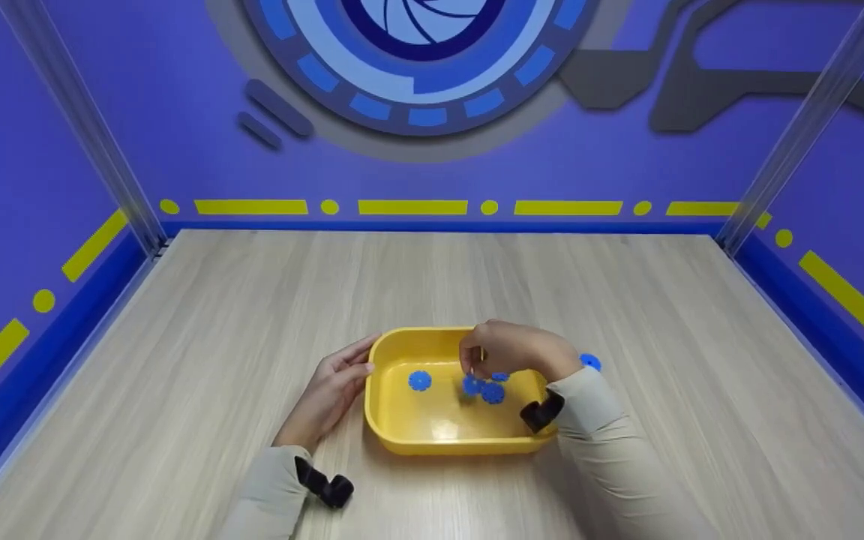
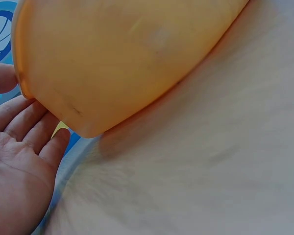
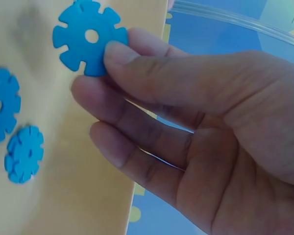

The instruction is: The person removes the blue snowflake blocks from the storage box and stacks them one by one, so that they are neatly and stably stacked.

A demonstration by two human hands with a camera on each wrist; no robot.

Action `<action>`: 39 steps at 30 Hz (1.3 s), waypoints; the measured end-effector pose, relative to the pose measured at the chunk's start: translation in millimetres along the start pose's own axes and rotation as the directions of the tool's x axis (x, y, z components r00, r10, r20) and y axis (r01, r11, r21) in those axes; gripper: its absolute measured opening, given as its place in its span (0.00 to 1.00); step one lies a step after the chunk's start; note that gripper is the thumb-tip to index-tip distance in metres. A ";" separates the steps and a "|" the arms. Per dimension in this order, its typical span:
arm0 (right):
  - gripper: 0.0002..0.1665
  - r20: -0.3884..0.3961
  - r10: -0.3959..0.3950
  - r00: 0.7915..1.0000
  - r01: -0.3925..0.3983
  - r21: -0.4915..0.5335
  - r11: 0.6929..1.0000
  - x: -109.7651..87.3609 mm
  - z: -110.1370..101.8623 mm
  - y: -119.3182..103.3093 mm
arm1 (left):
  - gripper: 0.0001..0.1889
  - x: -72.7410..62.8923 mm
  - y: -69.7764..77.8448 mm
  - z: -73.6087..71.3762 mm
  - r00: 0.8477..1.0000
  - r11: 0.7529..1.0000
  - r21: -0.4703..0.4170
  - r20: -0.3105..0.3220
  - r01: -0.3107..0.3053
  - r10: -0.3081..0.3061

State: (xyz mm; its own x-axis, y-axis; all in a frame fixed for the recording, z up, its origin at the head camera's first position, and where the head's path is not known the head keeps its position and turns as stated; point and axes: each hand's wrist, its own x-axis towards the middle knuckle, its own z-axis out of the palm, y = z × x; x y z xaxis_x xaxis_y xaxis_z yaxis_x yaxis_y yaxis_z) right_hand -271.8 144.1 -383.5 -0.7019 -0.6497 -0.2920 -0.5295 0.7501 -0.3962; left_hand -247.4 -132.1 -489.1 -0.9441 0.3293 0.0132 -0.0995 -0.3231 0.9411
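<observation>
A yellow plastic tub (image 1: pixel 462 447) stands on the table, holding several blue notched discs. My left hand (image 1: pixel 327 394) grips its left end, thumb at the rim and fingers against the outer wall (image 2: pixel 117 63). Inside, my right hand (image 1: pixel 511 349) pinches a blue notched disc (image 3: pixel 74 39) between thumb and fingers; the other fingers are loosely bent. Below that hand lies another blue disc (image 1: pixel 493 393), and a single disc (image 1: pixel 420 380) sits toward the tub's left side. The right forearm covers part of the tub's right end.
Beyond the tub's right end, partly behind the right wrist, a blue disc (image 1: pixel 590 361) shows. The wood-grain table (image 1: pixel 252 300) is bounded by blue printed panels (image 1: pixel 432 176) at the back and sides. Black straps (image 1: pixel 325 484) are on both wrists.
</observation>
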 end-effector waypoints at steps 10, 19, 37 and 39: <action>0.06 -0.080 0.027 0.996 -0.022 0.062 0.998 -17.9 -9.5 12.8 | 0.33 -0.9 -0.9 -1.2 1.000 1.000 0.001 0.000 0.008 -0.008; 0.06 -0.193 -0.016 0.981 0.037 0.106 0.994 -36.9 -12.2 33.3 | 0.32 0.2 -0.8 -1.0 1.000 1.000 0.005 0.012 -0.002 0.002; 0.08 -0.492 0.054 0.869 0.038 0.176 0.984 -71.2 4.3 76.3 | 0.32 -0.1 0.7 0.7 1.000 1.000 0.013 0.007 0.001 -0.001; 0.08 -0.527 0.077 0.846 0.032 0.194 0.980 -74.3 7.6 81.3 | 0.32 -0.4 1.1 0.9 1.000 1.000 0.012 0.004 0.001 -0.001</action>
State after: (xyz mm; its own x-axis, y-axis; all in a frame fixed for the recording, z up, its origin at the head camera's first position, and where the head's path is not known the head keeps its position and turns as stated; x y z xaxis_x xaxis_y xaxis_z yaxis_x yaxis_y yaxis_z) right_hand -259.1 252.4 -400.6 -0.8860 -0.4267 0.1815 -0.4489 0.6909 -0.5667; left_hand -246.9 -131.8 -487.8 -0.9427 0.3333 0.0139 -0.0963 -0.3117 0.9453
